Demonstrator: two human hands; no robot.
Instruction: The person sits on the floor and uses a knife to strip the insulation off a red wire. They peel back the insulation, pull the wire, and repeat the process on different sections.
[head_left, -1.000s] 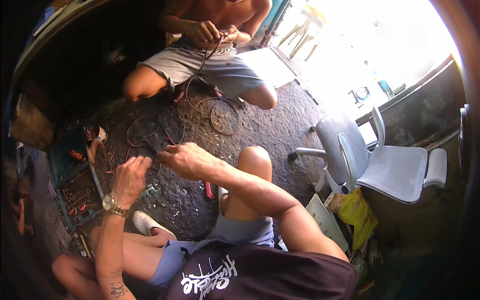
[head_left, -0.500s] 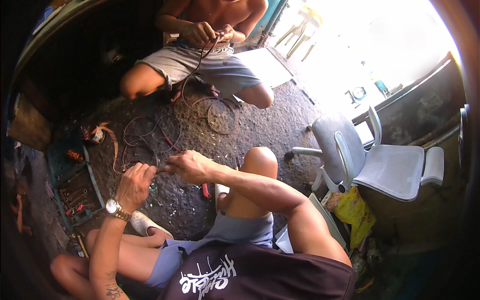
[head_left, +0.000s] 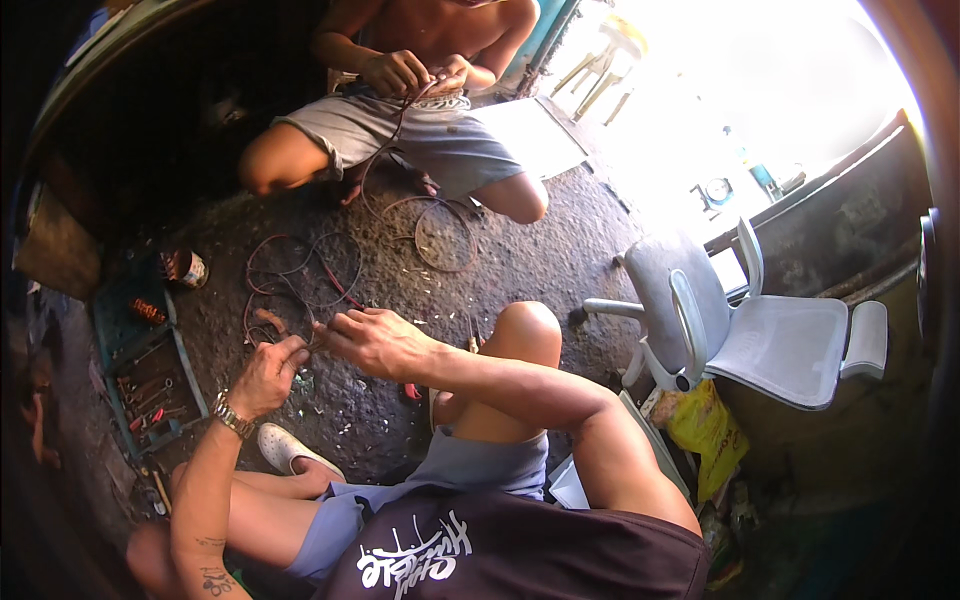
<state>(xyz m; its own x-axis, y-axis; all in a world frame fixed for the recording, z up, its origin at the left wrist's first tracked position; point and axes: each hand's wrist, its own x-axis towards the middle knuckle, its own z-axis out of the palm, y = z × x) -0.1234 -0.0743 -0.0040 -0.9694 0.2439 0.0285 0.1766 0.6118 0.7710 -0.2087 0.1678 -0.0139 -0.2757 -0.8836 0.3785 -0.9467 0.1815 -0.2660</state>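
My left hand and my right hand come together above the rough dark floor, fingers pinched around a thin wire. Most of the held part is hidden by my fingers. Loops of this dark reddish wire lie on the floor just beyond my hands. A short orange-brown strip shows above my left fingers; where its lower end goes I cannot tell. Below my right wrist lies something with a red handle. Across from me, a co-worker's hands pinch another wire, which trails down to a coil.
A blue toolbox with several tools lies open at left, beside a small can. The co-worker sits low, facing me. A grey office chair stands at right, with a yellow bag beneath. A stool stands outside.
The orange-brown strip no longer stretches from beside the can; a short piece shows near my left hand. My left hand has lowered slightly and its wrist turned. The co-worker's wire has shifted.
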